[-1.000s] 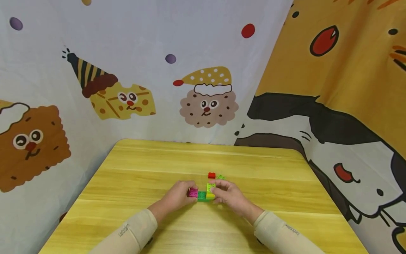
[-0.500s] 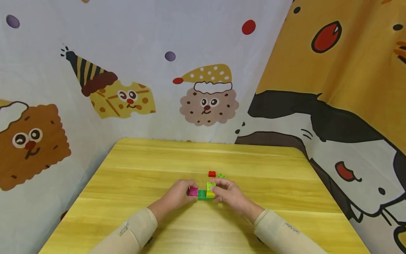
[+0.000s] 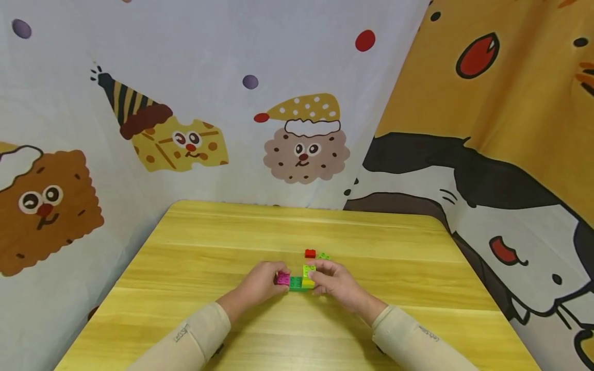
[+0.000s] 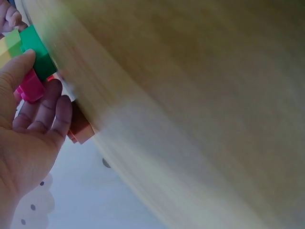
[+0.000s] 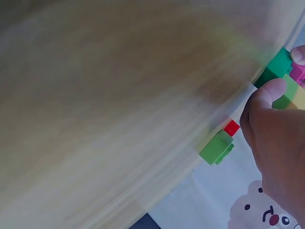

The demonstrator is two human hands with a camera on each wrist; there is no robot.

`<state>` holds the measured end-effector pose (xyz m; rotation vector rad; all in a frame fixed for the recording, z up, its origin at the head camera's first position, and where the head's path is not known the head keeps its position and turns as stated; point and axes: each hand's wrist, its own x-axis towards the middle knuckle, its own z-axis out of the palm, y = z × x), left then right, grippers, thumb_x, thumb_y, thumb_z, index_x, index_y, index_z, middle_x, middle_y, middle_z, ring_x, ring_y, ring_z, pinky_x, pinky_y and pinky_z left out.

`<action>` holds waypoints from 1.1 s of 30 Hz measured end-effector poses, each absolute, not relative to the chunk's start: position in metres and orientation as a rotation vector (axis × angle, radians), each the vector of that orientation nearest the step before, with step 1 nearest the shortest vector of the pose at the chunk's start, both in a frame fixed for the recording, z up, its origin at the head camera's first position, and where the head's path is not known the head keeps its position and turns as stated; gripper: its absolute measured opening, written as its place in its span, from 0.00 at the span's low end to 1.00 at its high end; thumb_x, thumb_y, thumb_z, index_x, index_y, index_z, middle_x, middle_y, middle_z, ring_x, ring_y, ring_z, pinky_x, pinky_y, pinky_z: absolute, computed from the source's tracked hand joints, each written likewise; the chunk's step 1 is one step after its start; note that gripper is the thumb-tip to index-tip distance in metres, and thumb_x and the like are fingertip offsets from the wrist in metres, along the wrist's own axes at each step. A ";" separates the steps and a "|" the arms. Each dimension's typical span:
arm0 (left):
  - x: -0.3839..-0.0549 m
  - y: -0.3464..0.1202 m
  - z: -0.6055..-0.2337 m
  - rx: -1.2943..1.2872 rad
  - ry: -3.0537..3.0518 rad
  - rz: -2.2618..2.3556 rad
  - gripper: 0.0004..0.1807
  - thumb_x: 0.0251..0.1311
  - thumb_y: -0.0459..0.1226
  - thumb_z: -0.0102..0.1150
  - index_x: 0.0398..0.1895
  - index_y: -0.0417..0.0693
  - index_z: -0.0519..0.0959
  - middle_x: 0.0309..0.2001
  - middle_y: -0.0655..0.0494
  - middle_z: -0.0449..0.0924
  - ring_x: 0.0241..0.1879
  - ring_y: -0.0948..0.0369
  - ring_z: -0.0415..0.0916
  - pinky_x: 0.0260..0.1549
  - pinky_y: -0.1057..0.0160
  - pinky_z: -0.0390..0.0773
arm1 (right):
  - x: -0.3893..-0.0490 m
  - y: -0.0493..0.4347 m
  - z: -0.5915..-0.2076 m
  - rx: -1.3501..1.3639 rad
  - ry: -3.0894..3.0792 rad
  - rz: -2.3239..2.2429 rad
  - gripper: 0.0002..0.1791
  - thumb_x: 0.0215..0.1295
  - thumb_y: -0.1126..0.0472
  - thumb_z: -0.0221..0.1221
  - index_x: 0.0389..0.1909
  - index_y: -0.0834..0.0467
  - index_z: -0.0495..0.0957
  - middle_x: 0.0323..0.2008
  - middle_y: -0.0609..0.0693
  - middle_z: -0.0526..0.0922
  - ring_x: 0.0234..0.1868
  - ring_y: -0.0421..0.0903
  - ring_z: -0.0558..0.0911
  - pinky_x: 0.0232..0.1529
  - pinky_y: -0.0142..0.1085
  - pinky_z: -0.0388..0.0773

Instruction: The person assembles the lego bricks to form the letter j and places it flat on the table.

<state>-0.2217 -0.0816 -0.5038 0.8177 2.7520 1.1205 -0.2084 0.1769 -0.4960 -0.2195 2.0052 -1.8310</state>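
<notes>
A small build of toy bricks stands on the table between my two hands. Its base is a long green brick (image 3: pixel 296 283). On the left end sits a magenta brick (image 3: pixel 283 279), pinched between the thumb and fingers of my left hand (image 3: pixel 261 281). At the right end a yellow brick (image 3: pixel 308 282) carries a lime green brick (image 3: pixel 308 270) on top. My right hand (image 3: pixel 341 285) grips this stack from the right, its thumb at the near side. In the left wrist view the left thumb lies along the seam between the magenta brick (image 4: pixel 31 88) and the green base (image 4: pixel 38 52).
Just behind the build, a red brick (image 3: pixel 310 253) and a loose light green brick (image 3: pixel 324 256) lie on the wooden table (image 3: pixel 213 242). The right wrist view shows this light green brick (image 5: pixel 218 148) beside the red one. A cartoon-printed cloth (image 3: pixel 209 46) hangs behind the table.
</notes>
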 end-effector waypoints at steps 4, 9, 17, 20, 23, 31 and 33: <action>-0.222 -0.082 -0.504 0.811 2.766 1.090 0.13 0.57 0.31 0.79 0.43 0.45 0.86 0.34 0.59 0.87 0.30 0.68 0.76 0.31 0.71 0.80 | -0.209 0.178 -0.497 -0.221 1.997 -1.830 0.34 0.76 0.51 0.66 0.76 0.61 0.70 0.61 0.58 0.79 0.46 0.50 0.85 0.52 0.42 0.88; -0.222 -0.081 -0.502 0.793 2.777 1.057 0.13 0.57 0.33 0.80 0.44 0.46 0.87 0.34 0.60 0.86 0.30 0.69 0.75 0.30 0.71 0.79 | -0.209 0.178 -0.495 -0.219 1.997 -1.832 0.34 0.76 0.52 0.66 0.76 0.61 0.70 0.60 0.57 0.80 0.46 0.50 0.85 0.52 0.43 0.88; -0.222 -0.082 -0.499 0.787 2.776 1.070 0.14 0.57 0.33 0.80 0.45 0.45 0.87 0.33 0.60 0.85 0.29 0.68 0.75 0.29 0.71 0.79 | -0.211 0.177 -0.494 -0.220 2.018 -1.823 0.33 0.75 0.52 0.66 0.75 0.61 0.72 0.62 0.56 0.80 0.45 0.49 0.85 0.52 0.43 0.88; -0.221 -0.082 -0.499 0.794 2.781 1.065 0.14 0.57 0.33 0.80 0.45 0.45 0.87 0.33 0.60 0.85 0.29 0.68 0.75 0.28 0.71 0.79 | -0.211 0.177 -0.495 -0.218 2.021 -1.820 0.33 0.75 0.52 0.66 0.75 0.61 0.72 0.60 0.56 0.80 0.44 0.49 0.84 0.51 0.42 0.88; -0.221 -0.082 -0.500 0.786 2.777 1.063 0.14 0.57 0.33 0.80 0.45 0.46 0.87 0.33 0.60 0.85 0.29 0.69 0.74 0.28 0.72 0.79 | -0.211 0.177 -0.495 -0.215 2.025 -1.815 0.32 0.75 0.53 0.67 0.74 0.60 0.73 0.59 0.56 0.81 0.43 0.48 0.84 0.50 0.42 0.88; -0.221 -0.081 -0.500 0.779 2.762 1.075 0.13 0.57 0.32 0.80 0.44 0.45 0.87 0.33 0.59 0.85 0.30 0.67 0.75 0.28 0.71 0.79 | -0.210 0.179 -0.494 -0.231 2.079 -1.776 0.30 0.74 0.50 0.67 0.72 0.57 0.77 0.60 0.59 0.80 0.44 0.49 0.85 0.49 0.41 0.88; -0.222 -0.081 -0.500 0.779 2.759 1.078 0.13 0.57 0.32 0.80 0.44 0.45 0.87 0.33 0.60 0.85 0.30 0.67 0.75 0.29 0.71 0.79 | -0.210 0.179 -0.493 -0.238 2.094 -1.767 0.31 0.75 0.49 0.67 0.73 0.57 0.76 0.61 0.60 0.79 0.44 0.49 0.85 0.50 0.41 0.88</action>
